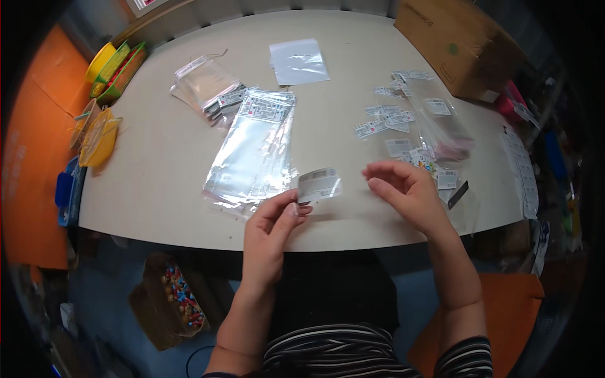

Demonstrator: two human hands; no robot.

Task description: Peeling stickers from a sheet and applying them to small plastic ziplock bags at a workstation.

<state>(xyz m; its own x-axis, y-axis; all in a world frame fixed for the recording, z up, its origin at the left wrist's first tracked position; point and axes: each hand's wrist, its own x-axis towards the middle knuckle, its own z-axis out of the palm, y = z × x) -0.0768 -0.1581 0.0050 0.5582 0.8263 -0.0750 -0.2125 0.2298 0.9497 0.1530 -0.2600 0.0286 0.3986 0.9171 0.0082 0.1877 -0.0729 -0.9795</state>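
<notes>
My left hand (pixel 271 233) pinches a small translucent label sheet (pixel 319 186) with a grey printed panel, held just above the table's near edge. To its right my right hand (pixel 413 196) hovers with curved fingers and the thumb apart, nothing visible in it. Beside my left hand lies a fanned stack of clear plastic bags (pixel 249 148) with printed strips at their far end. Close to my right hand are loose printed labels (pixel 447 179) and a colourful card (pixel 423 160), partly under clear bags (pixel 444 129).
Another pile of clear bags (pixel 205 82) and a white sheet stack (pixel 299 62) lie farther back. A cardboard box (pixel 460 47) stands at the far right. Yellow and green baskets (pixel 99 140) line the left edge. Below the table sits an open box of colourful small pieces (pixel 183 296).
</notes>
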